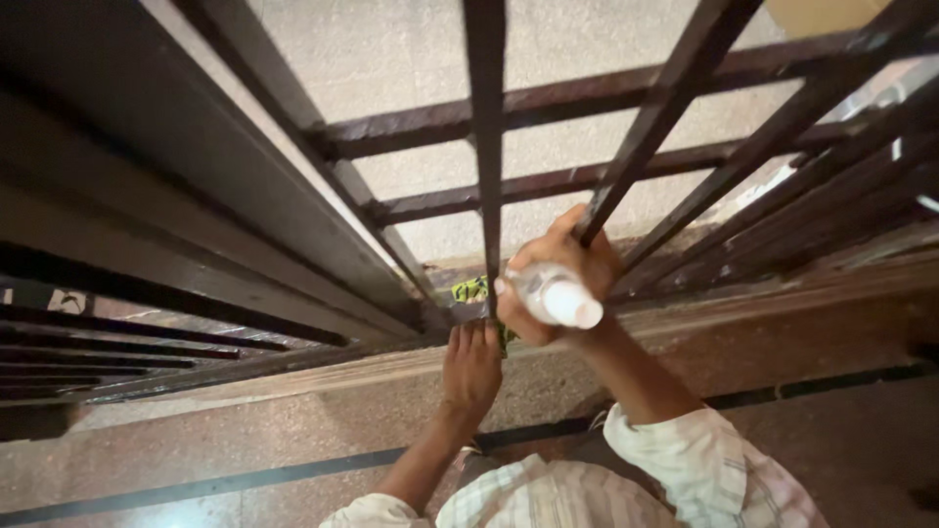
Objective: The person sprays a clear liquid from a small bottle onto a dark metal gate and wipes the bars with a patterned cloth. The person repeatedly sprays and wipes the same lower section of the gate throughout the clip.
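My right hand [553, 269] grips a small clear spray bottle with a white cap [558, 294], held against a dark brown metal grille bar [626, 161] near the bottom of the gate. My left hand [472, 367] presses a green and yellow patterned cloth [470, 289] against the base of a vertical bar [486, 147], just to the left of the bottle. Most of the cloth is hidden by my hands. Both my sleeves are white with a faint check.
The dark metal grille [411, 127] with crossing bars fills the upper view, with a pale speckled floor behind it. A stone threshold [293, 376] runs along its base. Speckled reddish flooring with a dark strip [196, 486] lies below. A second barred panel [117, 342] stands at left.
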